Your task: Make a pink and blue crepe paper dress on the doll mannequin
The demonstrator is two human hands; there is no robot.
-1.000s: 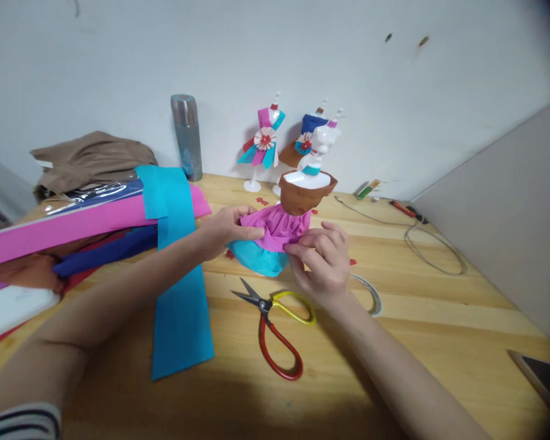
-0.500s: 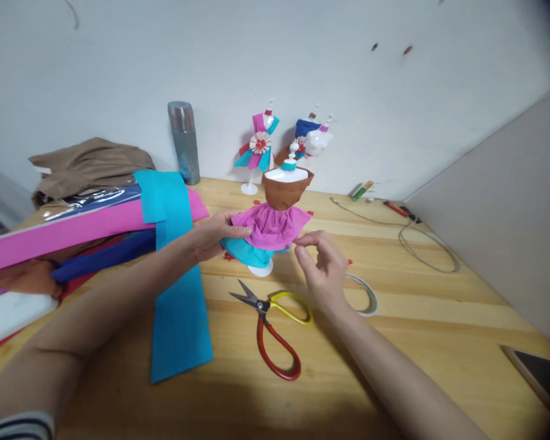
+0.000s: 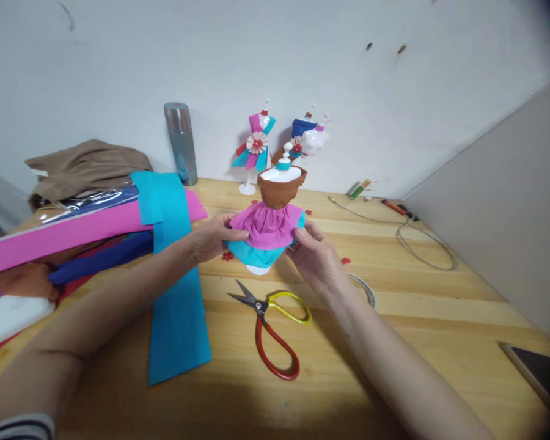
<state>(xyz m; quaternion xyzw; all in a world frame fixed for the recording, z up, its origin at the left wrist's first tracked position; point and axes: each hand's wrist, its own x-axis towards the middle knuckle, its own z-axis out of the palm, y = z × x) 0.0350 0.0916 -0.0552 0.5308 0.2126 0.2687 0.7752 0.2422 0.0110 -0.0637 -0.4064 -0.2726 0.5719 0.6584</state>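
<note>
A small white mannequin [image 3: 282, 174] stands upright on the wooden table [image 3: 440, 318], dressed in a brown paper bodice, a magenta paper skirt [image 3: 268, 224] and a teal underskirt. My left hand [image 3: 213, 235] grips the skirt's left side, thumb on top. My right hand [image 3: 314, 253] holds the skirt's right edge with its fingers closed on the paper. Red-and-yellow scissors [image 3: 272, 327] lie open just in front of the figure.
Two dressed mannequins [image 3: 256, 146] and a steel flask [image 3: 179, 143] stand by the wall. Crepe paper rolls [image 3: 73, 229] and a teal strip [image 3: 176, 293] lie at left. A tape ring [image 3: 364, 287], a cable [image 3: 421, 244] and a phone [image 3: 538, 373] are at right.
The mannequin went from tilted to standing upright on its base. My right hand let go of the skirt, lifted briefly, then took hold of its right edge again.
</note>
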